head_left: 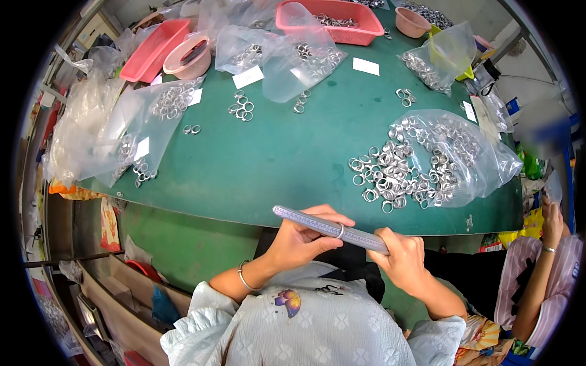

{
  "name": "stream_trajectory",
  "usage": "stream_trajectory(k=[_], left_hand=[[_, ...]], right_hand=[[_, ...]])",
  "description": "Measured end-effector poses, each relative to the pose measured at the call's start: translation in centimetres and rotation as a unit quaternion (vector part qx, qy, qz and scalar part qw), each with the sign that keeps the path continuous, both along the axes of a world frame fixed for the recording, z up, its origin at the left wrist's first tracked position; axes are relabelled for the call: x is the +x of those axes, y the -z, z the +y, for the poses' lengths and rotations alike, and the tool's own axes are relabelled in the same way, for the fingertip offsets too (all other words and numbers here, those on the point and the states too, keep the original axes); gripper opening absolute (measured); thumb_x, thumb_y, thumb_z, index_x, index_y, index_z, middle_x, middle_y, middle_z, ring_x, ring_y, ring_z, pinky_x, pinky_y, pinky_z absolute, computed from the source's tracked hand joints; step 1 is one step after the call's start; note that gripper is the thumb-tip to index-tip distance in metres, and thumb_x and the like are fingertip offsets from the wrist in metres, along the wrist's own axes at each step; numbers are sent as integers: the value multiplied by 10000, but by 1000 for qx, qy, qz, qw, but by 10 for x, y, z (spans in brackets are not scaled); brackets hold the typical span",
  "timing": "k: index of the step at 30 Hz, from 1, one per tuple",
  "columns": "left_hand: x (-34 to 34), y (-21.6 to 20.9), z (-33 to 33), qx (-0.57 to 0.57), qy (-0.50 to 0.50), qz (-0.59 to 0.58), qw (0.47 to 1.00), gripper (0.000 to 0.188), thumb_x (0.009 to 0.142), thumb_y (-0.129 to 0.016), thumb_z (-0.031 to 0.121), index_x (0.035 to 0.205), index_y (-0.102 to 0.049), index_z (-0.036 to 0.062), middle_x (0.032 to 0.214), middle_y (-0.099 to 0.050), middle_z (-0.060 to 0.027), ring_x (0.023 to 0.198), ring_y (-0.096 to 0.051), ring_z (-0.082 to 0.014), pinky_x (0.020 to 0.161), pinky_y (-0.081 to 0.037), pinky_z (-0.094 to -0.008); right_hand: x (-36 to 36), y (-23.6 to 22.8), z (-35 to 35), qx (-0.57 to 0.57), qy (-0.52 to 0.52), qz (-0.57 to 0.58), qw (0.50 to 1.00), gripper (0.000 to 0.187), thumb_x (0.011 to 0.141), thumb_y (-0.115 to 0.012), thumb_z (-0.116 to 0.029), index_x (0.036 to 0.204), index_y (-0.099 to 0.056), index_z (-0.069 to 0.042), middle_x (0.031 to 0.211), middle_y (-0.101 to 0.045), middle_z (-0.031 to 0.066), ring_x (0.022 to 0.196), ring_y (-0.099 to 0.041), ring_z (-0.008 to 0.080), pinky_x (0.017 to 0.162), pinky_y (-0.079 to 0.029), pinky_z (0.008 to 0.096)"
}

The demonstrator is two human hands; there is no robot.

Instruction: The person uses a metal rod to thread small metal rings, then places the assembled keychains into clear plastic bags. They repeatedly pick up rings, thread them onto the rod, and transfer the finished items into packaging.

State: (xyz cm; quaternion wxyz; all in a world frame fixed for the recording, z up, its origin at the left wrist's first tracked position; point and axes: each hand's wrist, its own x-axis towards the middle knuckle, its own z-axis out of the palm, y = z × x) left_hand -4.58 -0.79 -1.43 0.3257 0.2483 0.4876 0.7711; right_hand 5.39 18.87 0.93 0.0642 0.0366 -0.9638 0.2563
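In front of my body, a grey tapered ring mandrel (299,218) with printed scale marks is held slantwise, its thin end to the upper left. My right hand (400,256) is wrapped round the thick end. A silver ring (341,231) sits around the mandrel, toward the thick end. My left hand (299,238) has its thumb and fingertips on either side of this ring, with the other fingers behind the mandrel. Just beyond my hands, a heap of silver rings (390,174) spills from a clear plastic bag (488,165) on the green table (274,165).
Small ring groups (241,107) lie farther back beside white paper slips (366,66) and bagged rings (174,100). Pink trays (366,35) and a pink bowl (177,61) line the far side. At right, another person's arm (537,287) shows.
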Motion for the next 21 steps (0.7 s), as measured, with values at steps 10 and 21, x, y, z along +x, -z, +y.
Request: stream_trajectory(k=[10, 21], left_hand=[[4, 1, -4, 14, -16, 22, 1000, 272, 776, -647, -44, 1045, -614, -24, 979, -571, -71, 909, -558, -125, 806, -453, -250], [6, 0, -8, 35, 6, -10, 999, 300, 781, -641, -40, 1079, -606, -28, 1020, -561, -74, 934, -546, -143, 823, -447, -267]], right_hand=[[7, -2, -7, 36, 11, 0, 999, 243, 723, -709, -189, 802, -522, -57, 620, -584, 80, 506, -581, 268, 433, -423, 342], [5, -12, -4, -117, -37, -82, 989, 317, 758, -710, -274, 921, -579, -35, 721, -623, 104, 568, -603, 279, 493, -459, 341]])
